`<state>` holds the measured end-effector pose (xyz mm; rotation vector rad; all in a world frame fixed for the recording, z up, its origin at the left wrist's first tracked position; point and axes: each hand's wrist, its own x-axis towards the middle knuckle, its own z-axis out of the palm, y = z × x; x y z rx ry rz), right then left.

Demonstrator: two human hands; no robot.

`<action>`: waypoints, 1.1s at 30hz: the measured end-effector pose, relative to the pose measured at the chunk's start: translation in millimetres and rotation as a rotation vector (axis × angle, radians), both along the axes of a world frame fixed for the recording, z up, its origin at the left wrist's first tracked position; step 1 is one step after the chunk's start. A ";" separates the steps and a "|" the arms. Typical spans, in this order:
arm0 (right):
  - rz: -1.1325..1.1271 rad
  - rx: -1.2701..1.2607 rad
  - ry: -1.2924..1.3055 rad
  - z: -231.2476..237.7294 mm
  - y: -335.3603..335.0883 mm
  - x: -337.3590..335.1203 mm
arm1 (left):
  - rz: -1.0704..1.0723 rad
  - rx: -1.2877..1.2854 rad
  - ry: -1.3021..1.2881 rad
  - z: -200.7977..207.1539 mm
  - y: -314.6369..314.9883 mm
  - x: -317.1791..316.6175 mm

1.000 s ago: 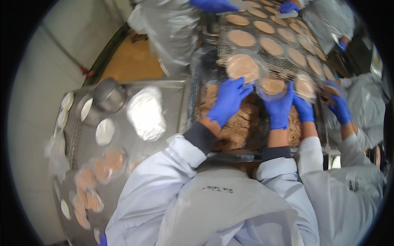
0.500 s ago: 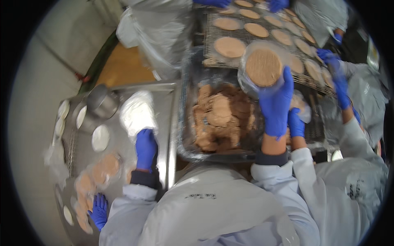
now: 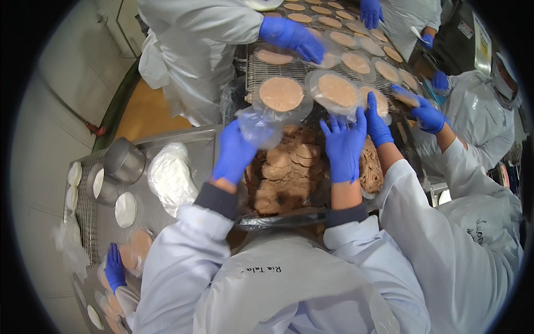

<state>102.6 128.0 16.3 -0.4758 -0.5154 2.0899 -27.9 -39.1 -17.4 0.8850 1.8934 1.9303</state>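
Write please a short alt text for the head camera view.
A person's blue-gloved left hand holds a clear plastic sheet and the right hand hovers open over a tray of round meat patties. Beyond, co-workers place patties on a wire conveyor.

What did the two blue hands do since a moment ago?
The left hand came back from the table on the left and now holds a clear sheet over the tray. The right hand let go of the patty it had lifted; it now lies on the belt. The tray of patties stayed put.
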 end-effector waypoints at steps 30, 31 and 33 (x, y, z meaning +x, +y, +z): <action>0.295 -0.190 0.050 0.7 -24.8 -31.1 | 0.828 0.410 -0.420 -58.5 -339.3 59.3; 0.249 -0.214 0.082 7.7 -25.6 -34.2 | 0.888 -0.013 -0.216 -59.7 -331.9 58.1; 0.318 -0.204 0.198 4.9 -13.4 -36.9 | 0.806 -0.420 0.090 -58.1 -286.4 49.9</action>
